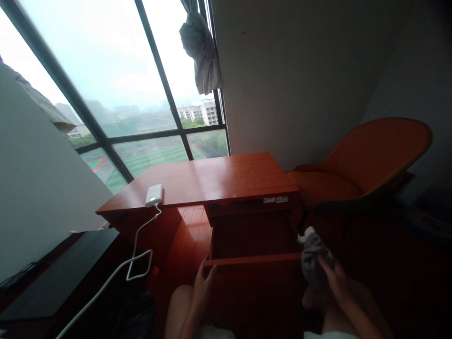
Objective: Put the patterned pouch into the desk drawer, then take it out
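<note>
A pulled-out wooden drawer extends from the reddish desk, its dark inside facing up. My left hand is closed on the left end of the drawer's front edge, thumb on the near side. Near the drawer's right front corner, my right hand is wrapped round a bunched grey cloth. A white piece sticks out at the cloth's top. Shadow hides the details of the drawer's bottom.
On the desktop's left lies a white power bank with a white cable hanging off the edge. White sockets sit under the desktop. An orange chair stands right; a dark flat surface is at left.
</note>
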Motion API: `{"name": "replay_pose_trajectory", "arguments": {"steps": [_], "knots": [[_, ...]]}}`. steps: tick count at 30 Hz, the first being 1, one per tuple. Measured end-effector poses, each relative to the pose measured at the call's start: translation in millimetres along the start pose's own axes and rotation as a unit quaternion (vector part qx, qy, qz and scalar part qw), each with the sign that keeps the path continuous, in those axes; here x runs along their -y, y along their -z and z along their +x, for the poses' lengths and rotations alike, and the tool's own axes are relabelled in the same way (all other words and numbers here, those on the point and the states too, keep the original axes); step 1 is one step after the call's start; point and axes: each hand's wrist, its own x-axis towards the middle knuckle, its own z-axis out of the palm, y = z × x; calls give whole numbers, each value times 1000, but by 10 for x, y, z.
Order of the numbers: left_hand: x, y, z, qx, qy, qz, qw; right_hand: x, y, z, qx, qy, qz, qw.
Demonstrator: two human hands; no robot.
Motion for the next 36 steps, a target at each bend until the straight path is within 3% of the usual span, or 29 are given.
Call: {"name": "replay_pose_trajectory", "arguments": {"steps": [2,5,7,10,16,19,24,28,32,36], "knots": [[-4,-6,-2,-4,3,-4,1000,148,-98,-14,65,117,-118,984],[-39,-15,-26,-14,10,-5,1000,360,-276,-128,122,288,-296,902],[-67,-23,-46,-19,12,-8,1000,495,-416,-258,143,335,-367,856],[-96,-34,-73,-23,15,-14,1000,696,-685,-493,171,370,-400,821],[-58,-5,-83,-18,19,-30,999,1117,-1429,-976,229,356,-352,835],[5,35,-72,-8,27,-73,997,1367,-1805,-1194,288,331,-309,844],[71,85,-73,-33,83,-185,979,1784,-2268,-1449,390,314,-258,826],[92,98,-58,-60,105,-206,971,1931,-2367,-1463,435,335,-257,795],[163,90,-31,-45,88,-214,972,1870,-2305,-1372,466,387,-264,751],[184,74,-32,-27,88,-213,973,1763,-2312,-1301,427,415,-299,746]]}}
